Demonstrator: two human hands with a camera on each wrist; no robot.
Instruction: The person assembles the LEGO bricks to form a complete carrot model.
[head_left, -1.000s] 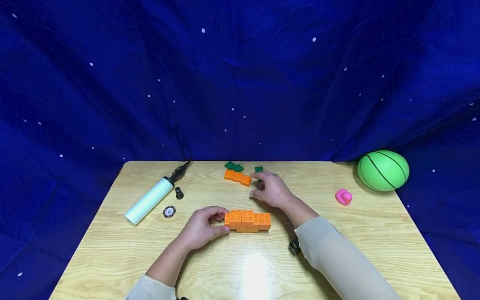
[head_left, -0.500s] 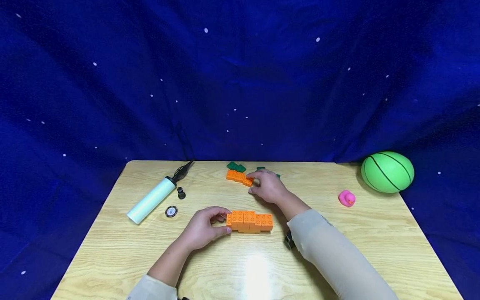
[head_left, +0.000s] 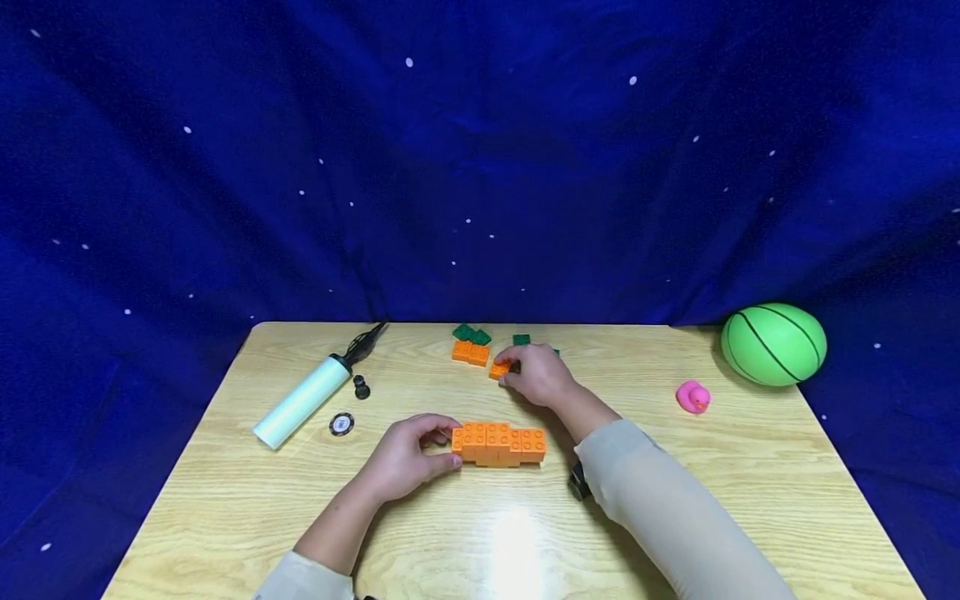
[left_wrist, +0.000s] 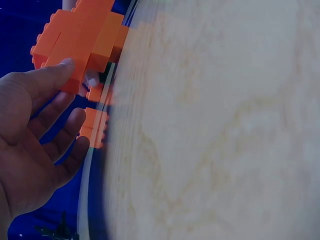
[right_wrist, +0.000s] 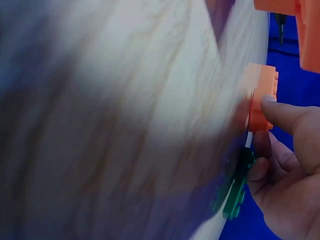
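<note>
In the head view my left hand (head_left: 405, 454) grips the left end of a stepped block of joined orange toy bricks (head_left: 498, 446) on the table. The left wrist view shows the thumb on the near face of that orange block (left_wrist: 80, 40), the lower fingers spread loosely. Farther back, my right hand (head_left: 543, 377) pinches a single orange brick (head_left: 497, 370) between thumb and fingers, partly hiding it. Two orange bricks (head_left: 470, 353) lie to its left, with green leaf-like pieces (head_left: 471, 334) behind them. A green brick (head_left: 521, 339) is just beyond the right hand.
At left lie a pale hand pump (head_left: 303, 402), a small black chess pawn (head_left: 362, 387) and a poker chip (head_left: 342, 424). A pink rubber duck (head_left: 693, 397) and a green ball (head_left: 774, 344) are at right. A dark blue cloth (head_left: 480, 167) hangs behind the table.
My right hand has reached the rightmost orange brick of the back row, taken hold of it and drawn it slightly right, apart from the other two. The left hand stays on the block.
</note>
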